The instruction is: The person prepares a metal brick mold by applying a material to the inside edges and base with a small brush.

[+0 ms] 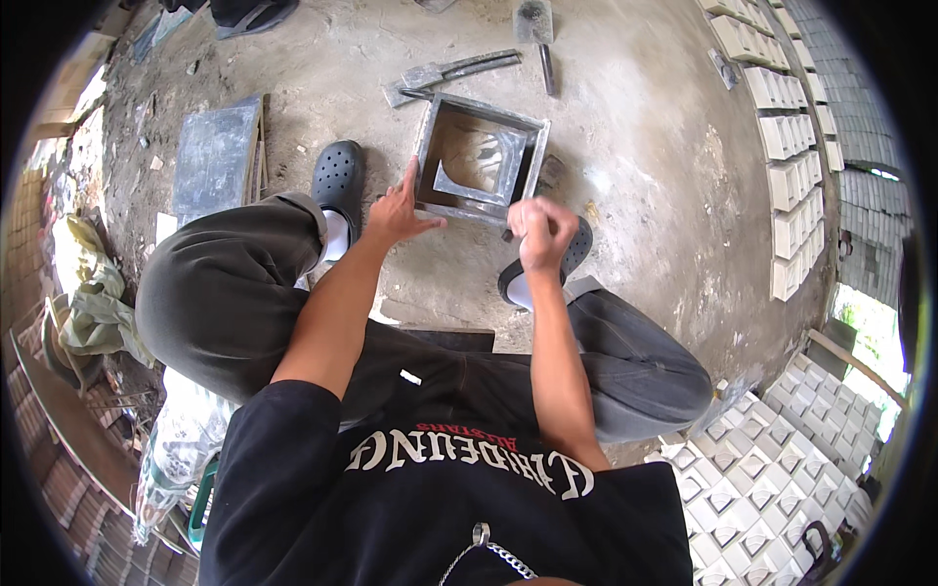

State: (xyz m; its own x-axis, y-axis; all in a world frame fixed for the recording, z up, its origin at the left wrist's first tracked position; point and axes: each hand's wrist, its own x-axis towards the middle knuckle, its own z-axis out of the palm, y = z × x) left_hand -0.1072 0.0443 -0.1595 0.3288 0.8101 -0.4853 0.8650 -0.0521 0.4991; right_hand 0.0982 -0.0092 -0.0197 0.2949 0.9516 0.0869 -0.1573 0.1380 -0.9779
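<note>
On the floor between my feet stands a square grey metal mould frame (pixel 539 146). Inside it lies a grey angled metal piece (pixel 510 161) with a curved inner edge, and pale material shows beneath. My left hand (pixel 399 213) is open, its forefinger laid along the frame's left wall and its thumb stretched toward the near corner. By the near right corner, my right hand (pixel 542 234) is closed in a fist, slightly blurred. A small dark bit shows beside its fingers; what it grips, if anything, I cannot make out.
Beyond the frame lie flat metal bars (pixel 459 70) and a trowel-like tool (pixel 534 24) with a dark handle. A grey board (pixel 217 156) rests at the left. Rows of pale blocks (pixel 789 186) line the right, with patterned pale tiles (pixel 772 469) at the lower right.
</note>
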